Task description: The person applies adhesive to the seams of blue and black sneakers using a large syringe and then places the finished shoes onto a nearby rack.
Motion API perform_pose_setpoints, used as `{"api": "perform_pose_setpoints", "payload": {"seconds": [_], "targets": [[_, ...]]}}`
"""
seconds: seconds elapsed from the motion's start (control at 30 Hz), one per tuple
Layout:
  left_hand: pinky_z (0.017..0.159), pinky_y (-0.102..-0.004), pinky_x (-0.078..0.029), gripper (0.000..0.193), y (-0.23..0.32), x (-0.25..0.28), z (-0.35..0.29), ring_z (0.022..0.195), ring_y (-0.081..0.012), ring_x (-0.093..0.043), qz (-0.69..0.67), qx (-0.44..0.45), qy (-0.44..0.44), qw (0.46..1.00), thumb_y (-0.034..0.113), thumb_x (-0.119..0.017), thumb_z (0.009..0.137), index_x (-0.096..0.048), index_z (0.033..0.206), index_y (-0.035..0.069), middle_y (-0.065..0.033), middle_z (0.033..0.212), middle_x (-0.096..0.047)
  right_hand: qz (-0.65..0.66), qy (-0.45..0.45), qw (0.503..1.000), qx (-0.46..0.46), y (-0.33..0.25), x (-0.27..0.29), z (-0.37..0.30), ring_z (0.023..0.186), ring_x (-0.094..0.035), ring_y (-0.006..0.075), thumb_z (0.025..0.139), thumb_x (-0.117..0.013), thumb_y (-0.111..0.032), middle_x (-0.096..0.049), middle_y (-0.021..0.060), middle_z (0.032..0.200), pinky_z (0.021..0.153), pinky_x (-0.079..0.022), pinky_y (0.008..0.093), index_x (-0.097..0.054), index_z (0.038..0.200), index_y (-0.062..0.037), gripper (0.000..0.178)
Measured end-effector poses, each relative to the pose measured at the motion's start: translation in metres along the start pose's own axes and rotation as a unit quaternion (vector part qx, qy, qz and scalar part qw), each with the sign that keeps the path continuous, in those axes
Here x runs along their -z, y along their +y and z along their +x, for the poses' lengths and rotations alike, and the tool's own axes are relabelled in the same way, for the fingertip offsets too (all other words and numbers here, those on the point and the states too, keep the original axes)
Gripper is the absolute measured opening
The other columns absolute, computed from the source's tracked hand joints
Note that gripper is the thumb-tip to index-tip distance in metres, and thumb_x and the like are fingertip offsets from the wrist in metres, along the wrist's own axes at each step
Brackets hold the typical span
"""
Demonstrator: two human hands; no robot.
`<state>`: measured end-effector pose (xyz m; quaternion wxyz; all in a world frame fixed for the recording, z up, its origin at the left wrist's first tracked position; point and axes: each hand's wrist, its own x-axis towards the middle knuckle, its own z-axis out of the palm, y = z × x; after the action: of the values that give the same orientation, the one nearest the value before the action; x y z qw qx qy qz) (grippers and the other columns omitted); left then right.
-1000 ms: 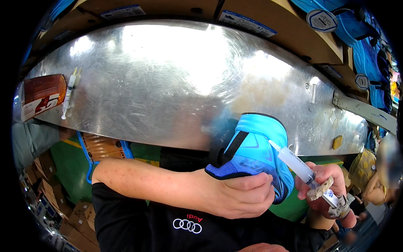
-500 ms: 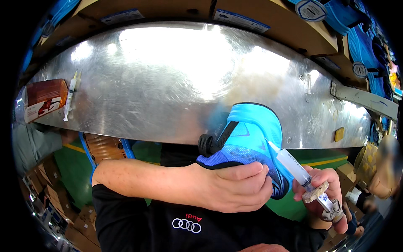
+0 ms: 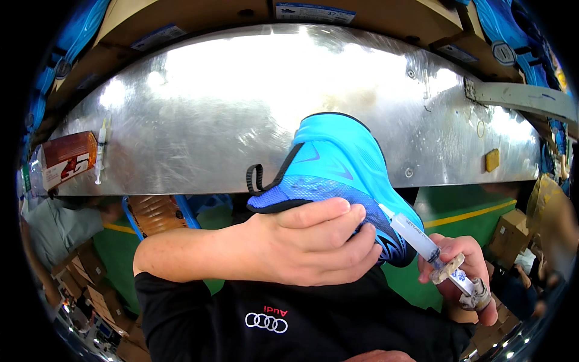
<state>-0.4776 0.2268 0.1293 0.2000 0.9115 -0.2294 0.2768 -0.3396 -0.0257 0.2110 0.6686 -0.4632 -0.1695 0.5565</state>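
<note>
A bright blue shoe upper [image 3: 338, 151] with a black pull loop is gripped by my left hand [image 3: 319, 241], whose fingers wrap over its side. It is tilted above the near edge of the metal table. My right hand [image 3: 461, 271] is closed around a plastic syringe [image 3: 413, 234], its thumb and fingers at the flange and plunger, which are wrapped in stained pale tape. The syringe's tip is at the shoe's side, close to my left fingertips; whether it touches the surface I cannot tell.
On the shiny metal table [image 3: 199, 133] lie a second syringe [image 3: 101, 152], a bottle of amber liquid [image 3: 69, 160] and a yellow block [image 3: 493, 160]. Cardboard boxes [image 3: 199, 18] line the far edge. A grey metal arm [image 3: 518, 98] reaches in at right. A person's arm [image 3: 36, 259] shows at far left.
The shoe has shifted left and farther over the table, turning slightly within my left hand. The syringe tip has moved a little left and lower along its side.
</note>
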Motion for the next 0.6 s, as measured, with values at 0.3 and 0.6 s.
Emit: {"api": "perform_pose_setpoints", "payload": {"seconds": [0.3, 0.6], "targets": [[0.101, -0.0359, -0.037, 0.031, 0.003, 0.001, 0.0, 0.114, -0.0203, -0.054, 0.0, 0.009, -0.018, 1.0, 0.014, -0.067, 0.079, -0.066, 0.107, 0.028, 0.0031, 0.114, -0.06, 0.048, 0.036, 0.998, -0.002, 0.012, 0.009, -0.029, 0.098, -0.052, 0.0221, 0.059, -0.081, -0.067, -0.053, 0.0192, 0.107, 0.084, -0.041, 0.0275, -0.037, 0.128, 0.0123, 0.114], [0.101, -0.0385, -0.037, 0.034, 0.003, 0.003, 0.005, 0.109, -0.0209, -0.055, 0.006, 0.004, -0.035, 0.999, 0.014, -0.069, 0.076, -0.066, 0.106, 0.029, 0.0023, 0.112, -0.06, 0.071, 0.065, 0.995, 0.027, 0.022, 0.019, -0.058, 0.094, -0.056, 0.0217, 0.057, -0.082, -0.067, -0.053, 0.0181, 0.105, 0.08, -0.044, 0.0266, -0.04, 0.127, 0.0117, 0.113]]}}
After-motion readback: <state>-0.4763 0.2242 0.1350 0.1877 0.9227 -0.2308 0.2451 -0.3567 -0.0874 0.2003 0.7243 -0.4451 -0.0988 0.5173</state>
